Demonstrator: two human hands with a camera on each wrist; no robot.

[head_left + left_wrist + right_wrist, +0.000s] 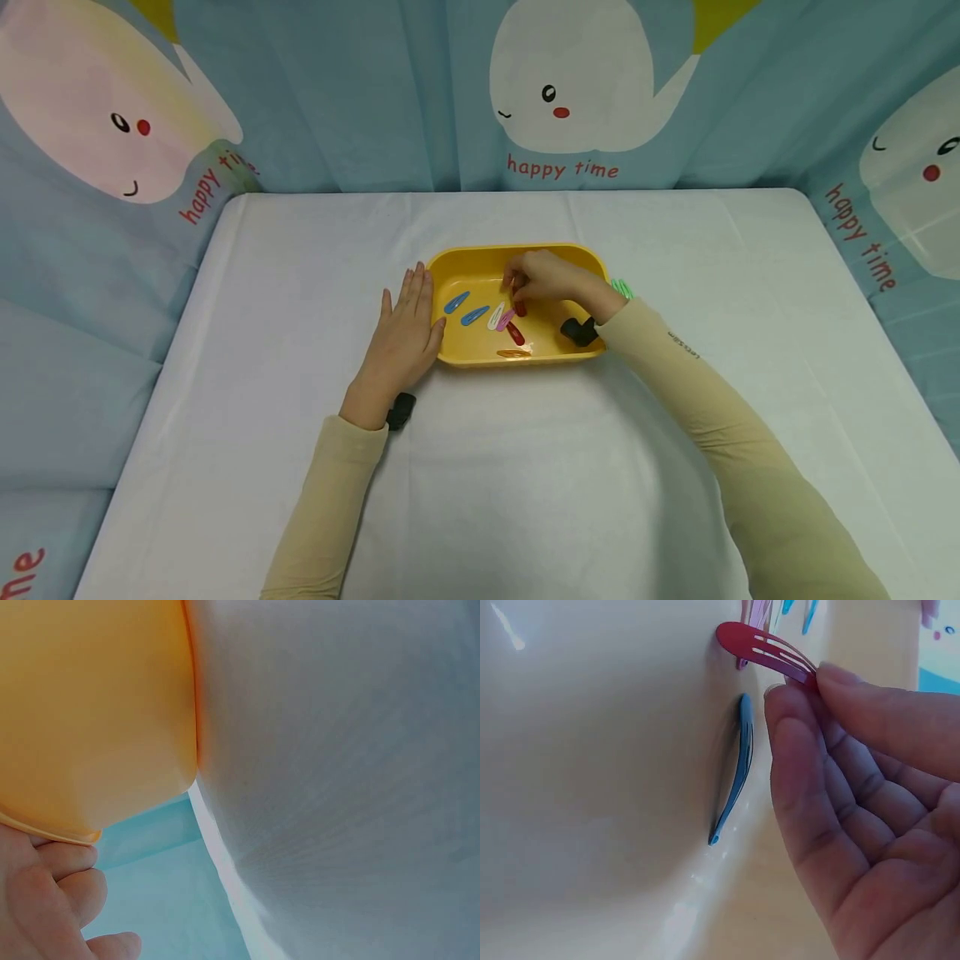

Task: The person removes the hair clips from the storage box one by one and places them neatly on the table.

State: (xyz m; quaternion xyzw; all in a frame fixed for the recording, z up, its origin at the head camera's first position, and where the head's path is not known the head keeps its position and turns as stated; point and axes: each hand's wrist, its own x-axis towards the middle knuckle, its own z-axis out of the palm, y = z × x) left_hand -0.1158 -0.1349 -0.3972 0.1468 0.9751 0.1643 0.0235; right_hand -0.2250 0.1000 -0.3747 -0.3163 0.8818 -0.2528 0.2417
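Observation:
A yellow tray [468,358] holds several small hair clips. My right hand [546,277] reaches in over its right half, pinching a red hair clip [769,656] between thumb and forefinger; the clip's rounded end points away from the fingertips. Below it in the right wrist view, a blue hair clip [742,769] lies by the tray wall. My left hand [401,342] rests along the tray's left side with straight fingers, the thumb at the rim. In the left wrist view, the fingers [79,889] show just under the tray's rim.
Two blue clips [475,316], a white clip [496,316], a pink clip [505,320], another red clip [515,333] and an orange clip [513,353] lie in the tray. Green clips [622,288] sit just outside its right end. White cloth [525,483] covers the table; a blue printed curtain [360,100] hangs behind.

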